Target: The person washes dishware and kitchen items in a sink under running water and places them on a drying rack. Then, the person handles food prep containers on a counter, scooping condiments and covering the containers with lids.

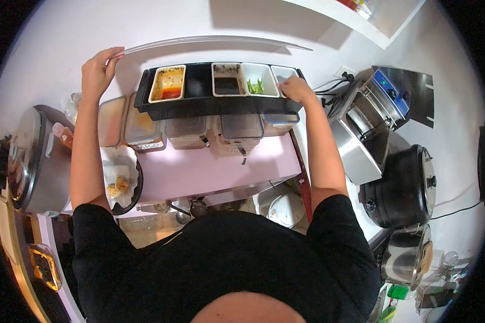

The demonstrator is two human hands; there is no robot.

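Observation:
My left hand (98, 72) pinches the left end of a long clear lid (215, 39), which is raised above a black condiment holder (199, 106). At the holder's right end, my right hand (296, 89) is closed over the rightmost white container (283, 71); what its fingers grip, if anything, is hidden. Left of that hand, a white container holds green pieces (256, 86). Beside it sits a container of dark sauce (227, 85). A container with orange-red sauce (170, 92) is at the holder's left end, and a black gap lies between the two sauces.
Lidded plastic tubs (186, 132) line up below the holder on the pink counter (210, 167). A bowl with fried pieces (117, 185) stands left. A metal fryer (355, 140) and a black pot (399, 188) stand right. A white shelf (361, 24) juts out above.

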